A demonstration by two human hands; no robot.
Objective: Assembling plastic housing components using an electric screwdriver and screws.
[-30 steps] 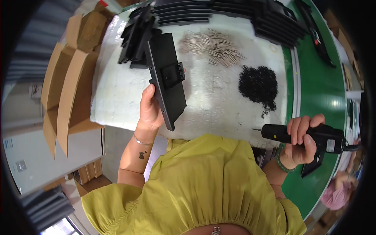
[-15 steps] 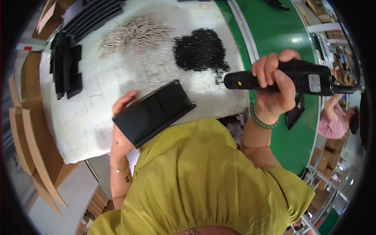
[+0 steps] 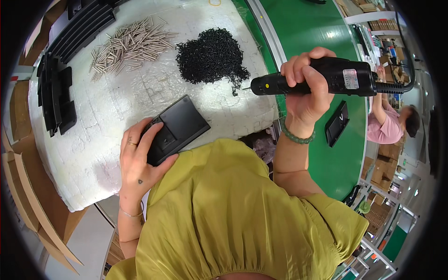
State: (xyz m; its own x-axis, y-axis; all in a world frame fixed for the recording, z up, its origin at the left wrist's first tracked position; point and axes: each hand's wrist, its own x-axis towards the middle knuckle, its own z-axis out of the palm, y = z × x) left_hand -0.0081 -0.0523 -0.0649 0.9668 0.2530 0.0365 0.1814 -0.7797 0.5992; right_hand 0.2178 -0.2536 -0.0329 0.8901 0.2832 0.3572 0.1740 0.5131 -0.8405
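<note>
My left hand (image 3: pixel 140 151) grips a black rectangular plastic part (image 3: pixel 183 125) close to my body, its thumb on the near edge and its fingers over the top. In my right hand (image 3: pixel 306 86) is a black electric screwdriver (image 3: pixel 338 77), held level with its thin bit pointing left. The bit's tip reaches the edge of a pile of small black screws (image 3: pixel 210 56); whether a screw sits on it is too small to tell. Left of that pile lies a heap of silvery metal pins (image 3: pixel 128 46).
Black slatted plastic parts (image 3: pixel 58 93) stand along the left of the white padded surface (image 3: pixel 102 135). An open cardboard box (image 3: pixel 39 186) is at the left. A black part (image 3: pixel 337 123) lies on the green table (image 3: pixel 322 28). Another person in pink (image 3: pixel 387 126) is at far right.
My left hand has turned the black plastic part over, and its fingers now show on top. The view has shifted, and the screwdriver stays by the screw pile.
</note>
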